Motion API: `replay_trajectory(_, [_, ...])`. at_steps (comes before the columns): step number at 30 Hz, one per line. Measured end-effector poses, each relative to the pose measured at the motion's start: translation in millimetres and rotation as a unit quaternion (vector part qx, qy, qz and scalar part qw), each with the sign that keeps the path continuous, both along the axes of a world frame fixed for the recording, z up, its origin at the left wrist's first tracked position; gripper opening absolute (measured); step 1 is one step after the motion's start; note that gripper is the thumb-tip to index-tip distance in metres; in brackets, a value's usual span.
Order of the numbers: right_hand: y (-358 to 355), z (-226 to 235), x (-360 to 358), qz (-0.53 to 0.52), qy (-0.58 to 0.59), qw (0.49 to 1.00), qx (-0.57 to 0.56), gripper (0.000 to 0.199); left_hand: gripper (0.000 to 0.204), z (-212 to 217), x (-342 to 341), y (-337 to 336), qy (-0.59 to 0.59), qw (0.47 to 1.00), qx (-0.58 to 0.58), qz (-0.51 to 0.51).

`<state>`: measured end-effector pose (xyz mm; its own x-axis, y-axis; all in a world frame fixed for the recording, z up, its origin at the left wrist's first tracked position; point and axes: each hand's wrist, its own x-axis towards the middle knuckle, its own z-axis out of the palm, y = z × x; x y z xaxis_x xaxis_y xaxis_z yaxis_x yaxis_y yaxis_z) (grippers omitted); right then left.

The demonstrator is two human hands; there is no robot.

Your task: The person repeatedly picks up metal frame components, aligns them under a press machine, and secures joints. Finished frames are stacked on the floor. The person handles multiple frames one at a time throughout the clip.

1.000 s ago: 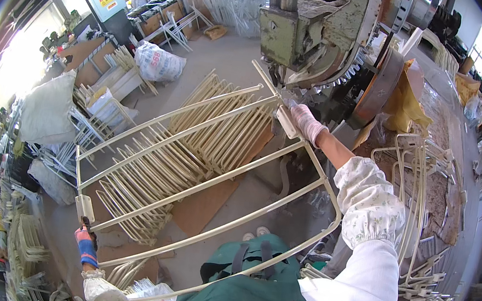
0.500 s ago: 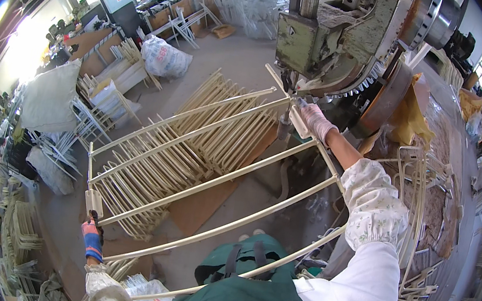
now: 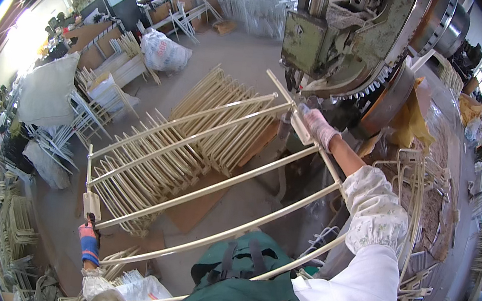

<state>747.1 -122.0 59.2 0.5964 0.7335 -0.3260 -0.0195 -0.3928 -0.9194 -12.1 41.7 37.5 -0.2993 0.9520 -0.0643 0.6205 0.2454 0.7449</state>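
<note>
A long cream metal frame (image 3: 203,209) with several parallel rails spans the view between my two hands. My left hand (image 3: 89,242), in a pink, orange and blue glove, is closed round its left end, just below a small plate bracket. At the right end, my right hand (image 3: 320,129), in a pale pink glove, is closed on the end bar beside another plate bracket (image 3: 301,128). That end lies under the head of a green press machine (image 3: 303,42), near its tooling; whether they touch I cannot tell.
Beyond the held frame, a stack of similar cream frames (image 3: 221,118) lies on cardboard on the floor. A white sack (image 3: 165,51) and bundles of metal parts stand farther back. More bent cream frames (image 3: 416,196) hang or lean at my right, beside the machine's large wheel.
The frame's right end has shifted slightly right and toward me relative to the machine's tooling. Both hands keep their hold. The view has also moved a little.
</note>
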Motion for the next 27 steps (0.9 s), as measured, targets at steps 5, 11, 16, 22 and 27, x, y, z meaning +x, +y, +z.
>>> replay_trajectory(5, [13.0, -12.7, 21.2, 0.036, -0.061, 0.997, 0.000, 0.043, 0.057, -28.7, -38.7, 25.1, 0.046, 0.999, 0.005, -0.004])
replay_trajectory(11, [6.3, -1.3, 18.1, 0.019, -0.041, 0.999, -0.001, 0.042, 0.055, -0.5, 13.0, -1.0, -0.039, 0.999, 0.003, -0.011])
replay_trajectory(16, [-7.6, 34.8, -8.7, 0.023, -0.028, 0.999, 0.010, 0.038, 0.054, -24.9, -23.9, 20.3, 0.017, 1.000, 0.013, -0.018])
replay_trajectory(22, [-5.6, 22.5, 6.6, 0.049, 0.112, 0.991, 0.045, 0.031, 0.054, -8.1, -3.3, 7.3, 0.000, 1.000, -0.003, 0.009])
replay_trajectory(27, [-2.5, 11.2, 14.4, 0.054, 0.152, 0.985, 0.060, 0.029, 0.053, -20.7, -11.5, 12.5, 0.014, 0.999, 0.029, -0.002])
